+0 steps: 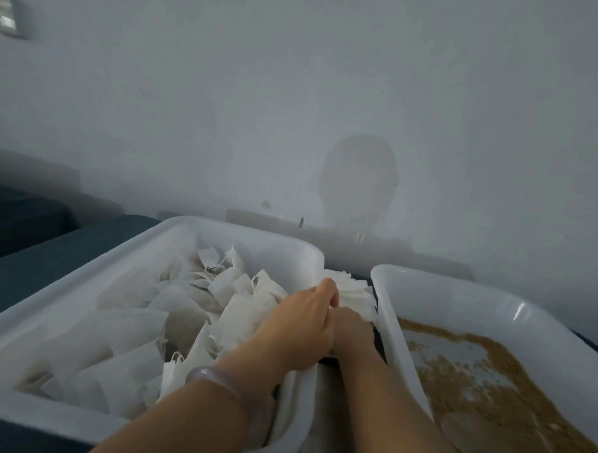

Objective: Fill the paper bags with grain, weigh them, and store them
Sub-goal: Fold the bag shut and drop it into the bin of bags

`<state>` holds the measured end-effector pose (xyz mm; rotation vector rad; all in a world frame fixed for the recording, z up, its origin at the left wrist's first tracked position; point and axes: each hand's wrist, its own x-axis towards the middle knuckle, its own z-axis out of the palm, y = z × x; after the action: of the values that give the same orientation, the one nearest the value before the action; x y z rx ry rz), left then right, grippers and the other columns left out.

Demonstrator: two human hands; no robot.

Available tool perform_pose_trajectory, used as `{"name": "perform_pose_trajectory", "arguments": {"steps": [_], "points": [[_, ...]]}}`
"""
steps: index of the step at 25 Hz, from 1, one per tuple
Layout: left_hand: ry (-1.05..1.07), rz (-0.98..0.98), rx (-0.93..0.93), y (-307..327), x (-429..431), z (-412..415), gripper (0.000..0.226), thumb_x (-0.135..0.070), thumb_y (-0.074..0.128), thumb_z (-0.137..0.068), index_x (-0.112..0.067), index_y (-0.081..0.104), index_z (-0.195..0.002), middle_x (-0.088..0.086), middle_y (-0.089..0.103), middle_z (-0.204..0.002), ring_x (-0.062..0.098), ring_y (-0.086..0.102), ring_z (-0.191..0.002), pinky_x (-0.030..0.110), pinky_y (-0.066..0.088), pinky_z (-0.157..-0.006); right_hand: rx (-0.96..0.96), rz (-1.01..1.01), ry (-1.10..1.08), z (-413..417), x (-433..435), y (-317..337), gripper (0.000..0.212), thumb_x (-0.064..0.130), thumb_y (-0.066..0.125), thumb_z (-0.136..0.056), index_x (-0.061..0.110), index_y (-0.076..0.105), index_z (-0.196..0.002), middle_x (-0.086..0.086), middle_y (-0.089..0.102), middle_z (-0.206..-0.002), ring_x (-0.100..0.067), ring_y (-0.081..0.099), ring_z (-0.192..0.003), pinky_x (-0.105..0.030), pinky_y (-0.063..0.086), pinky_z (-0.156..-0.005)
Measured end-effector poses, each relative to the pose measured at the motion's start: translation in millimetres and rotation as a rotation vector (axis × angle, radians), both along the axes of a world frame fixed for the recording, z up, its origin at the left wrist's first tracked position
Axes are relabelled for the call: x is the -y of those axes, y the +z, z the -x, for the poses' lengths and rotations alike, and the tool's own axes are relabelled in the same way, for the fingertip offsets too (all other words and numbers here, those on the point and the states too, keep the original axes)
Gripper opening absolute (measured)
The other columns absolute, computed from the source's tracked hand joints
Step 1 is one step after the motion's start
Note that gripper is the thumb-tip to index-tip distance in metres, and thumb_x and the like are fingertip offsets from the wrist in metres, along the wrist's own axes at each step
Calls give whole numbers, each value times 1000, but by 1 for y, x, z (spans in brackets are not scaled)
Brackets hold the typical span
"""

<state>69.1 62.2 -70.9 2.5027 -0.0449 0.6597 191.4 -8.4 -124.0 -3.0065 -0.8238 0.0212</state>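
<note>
Your left hand (296, 327) and right hand (352, 328) curl around the bag stack (354, 290), between bag tub (82, 288) and grain tub (459, 286).

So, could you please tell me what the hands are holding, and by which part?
The left hand and right hand together grip a fanned stack of paper bags by its near end; the far ends splay free.
</note>
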Motion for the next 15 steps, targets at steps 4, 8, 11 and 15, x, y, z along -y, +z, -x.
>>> {"name": "perform_pose_trajectory", "arguments": {"steps": [4, 8, 11, 15], "points": [[-17, 19, -13, 2, 1, 1, 16, -6, 36, -88, -12, 42, -101, 0, 48, -81, 25, 47, -73, 37, 36, -65, 110, -48, -12, 11, 4, 23, 28, 18, 38, -96, 14, 55, -117, -6, 58, -123, -26, 50, -117, -36, 42, -94], [1, 61, 32, 6, 4, 5, 20, -11, 36, -87, -5, 45, -104, 9, 47, -102, 28, 49, -85, 41, 38, -75, 64, -73, -38, 22, 4, 92, 17, 23, 47, -90, 11, 59, -90, -8, 60, -99, -29, 56, -96, -33, 42, -76], [54, 132, 191, 11, 8, 9, 30, -27, 50, -93, -9, 47, -116, 3, 45, -113, 17, 48, -94, 24, 37, -78, -125, -328, -93, 30, 31, 126, 25, 15, 49, -89, 10, 46, -65, -6, 49, -69, -22, 49, -64, -27, 38, -55], [-203, -122, 291, 17, 14, 13, 81, -61, 69, -69, -17, 46, -133, 6, 39, -139, 19, 39, -126, 30, 35, -103, -990, -1240, -251, 61, 89, 116, 15, 11, 51, -90, 4, 65, -88, -10, 63, -68, -21, 59, -60, -25, 45, -40]]}}
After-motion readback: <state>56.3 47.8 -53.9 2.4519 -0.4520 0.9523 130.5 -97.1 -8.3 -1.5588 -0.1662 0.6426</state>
